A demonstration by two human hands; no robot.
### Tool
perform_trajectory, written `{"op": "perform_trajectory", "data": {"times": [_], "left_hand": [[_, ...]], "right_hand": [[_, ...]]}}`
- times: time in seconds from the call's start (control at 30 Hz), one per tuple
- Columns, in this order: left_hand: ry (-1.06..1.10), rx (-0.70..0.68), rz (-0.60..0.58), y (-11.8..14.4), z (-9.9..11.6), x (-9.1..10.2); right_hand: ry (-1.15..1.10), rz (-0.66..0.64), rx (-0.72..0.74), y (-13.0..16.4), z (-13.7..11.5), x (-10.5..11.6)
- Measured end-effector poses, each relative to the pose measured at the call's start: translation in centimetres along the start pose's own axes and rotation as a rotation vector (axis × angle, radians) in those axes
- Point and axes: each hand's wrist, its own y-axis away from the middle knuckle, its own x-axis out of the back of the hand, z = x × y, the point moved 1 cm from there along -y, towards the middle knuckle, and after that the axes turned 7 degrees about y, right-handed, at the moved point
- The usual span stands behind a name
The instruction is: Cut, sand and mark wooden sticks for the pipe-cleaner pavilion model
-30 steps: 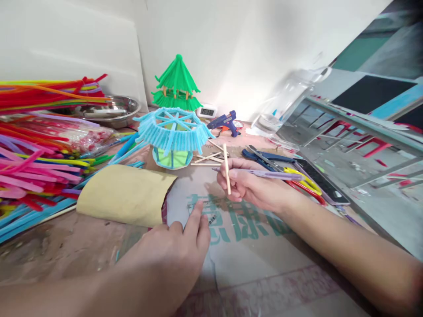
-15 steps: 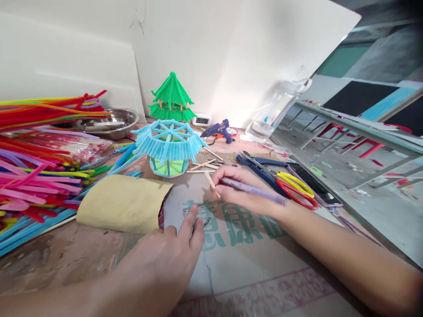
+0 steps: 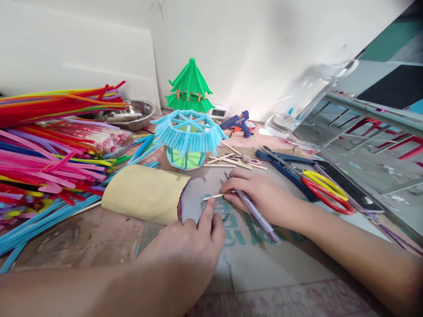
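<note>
The right hand has a thin wooden stick pinched at one end between thumb and fingertips and holds it low and nearly flat over the printed cardboard sheet, its free end pointing left; the same hand also has a pale purple pen tucked through its fingers, lying along the back of the hand toward the wrist. The left hand lies palm down on the cardboard, fingers loosely spread, forefinger stretched forward so its tip comes just beside the stick's free end; it has hold of nothing. I would judge this the step of laying the stick down against the sheet to mark or size it; the next move would call for the left forefinger to pin the stick steady while the right hand shifts its grip from stick to pen without letting the stick roll.

The bench is worn and scuffed, brownish where bare; a curled tan card lies just left of the hands; beyond it stands a blue pipe-cleaner pavilion roof on a green base, with loose wooden sticks beside it and a finished green pavilion behind. A heap of coloured pipe cleaners fills the left side, a steel bowl behind it; a blue glue gun, a small digital clock, blue pliers and red-and-yellow scissors lie to the right; white boards lean against the back wall.
</note>
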Motion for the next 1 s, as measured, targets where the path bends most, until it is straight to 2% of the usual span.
{"op": "perform_trajectory", "data": {"times": [0.13, 0.3, 0.53, 0.83, 1.0], "left_hand": [[0.025, -0.007, -0.062, -0.3, -0.4, 0.2], [0.033, 0.04, -0.233, -1.3, -1.5, 0.8], [0.045, 0.011, -0.389, -1.7, -1.3, 1.4], [0.053, 0.025, -0.369, -2.1, -1.5, 0.7], [0.042, -0.021, -0.265, -1.6, -1.3, 0.4]], "right_hand": [[-0.047, 0.036, 0.023, -0.1, 0.1, -0.4], [-0.047, 0.12, 0.034, -0.3, 0.7, -1.0], [0.0, 0.149, 0.017, -0.6, 1.3, -1.1], [0.062, 0.112, 0.021, -0.7, 1.1, -0.7], [0.067, 0.123, 0.036, -0.7, 0.5, -0.9]]}}
